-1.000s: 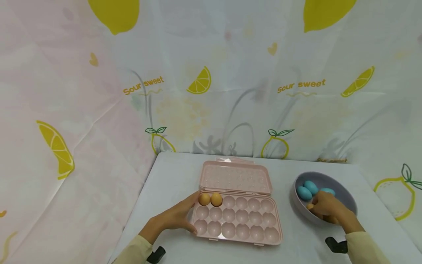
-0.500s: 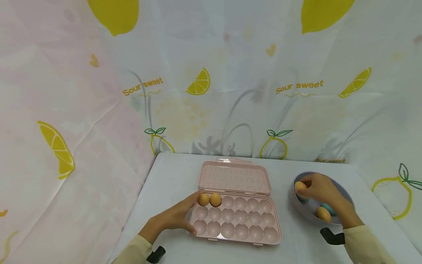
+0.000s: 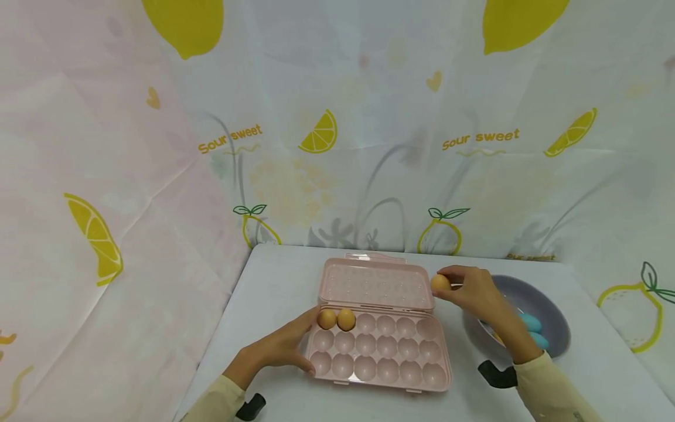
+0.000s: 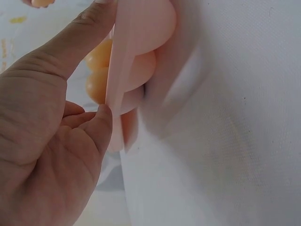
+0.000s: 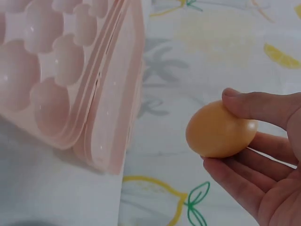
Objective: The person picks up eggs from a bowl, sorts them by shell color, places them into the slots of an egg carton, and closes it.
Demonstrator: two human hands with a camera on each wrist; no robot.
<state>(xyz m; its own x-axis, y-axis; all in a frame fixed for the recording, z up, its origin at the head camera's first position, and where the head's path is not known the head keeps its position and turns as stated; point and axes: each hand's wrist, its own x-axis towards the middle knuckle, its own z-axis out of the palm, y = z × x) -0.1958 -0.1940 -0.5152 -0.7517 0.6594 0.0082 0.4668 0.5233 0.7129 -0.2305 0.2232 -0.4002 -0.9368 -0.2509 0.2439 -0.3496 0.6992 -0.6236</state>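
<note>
My right hand pinches a brown egg between thumb and fingers, raised just right of the carton's lid. In the right wrist view this egg shows whole at the fingertips. A pink egg carton lies unfolded on the table, its lid laid back. Two brown eggs sit side by side in its far left cups, the leftmost egg beside the other egg. My left hand rests against the carton's left edge, thumb and fingers spread along it.
A grey bowl stands at the right, partly hidden by my right forearm. Blue eggs lie in it, and a bit of orange-brown shows beside the wrist. A lemon-print cloth hangs behind the white table.
My right hand has picked a brown egg out of the bowl and carried it left, toward the carton's lid. The left hand and the carton have stayed put.
</note>
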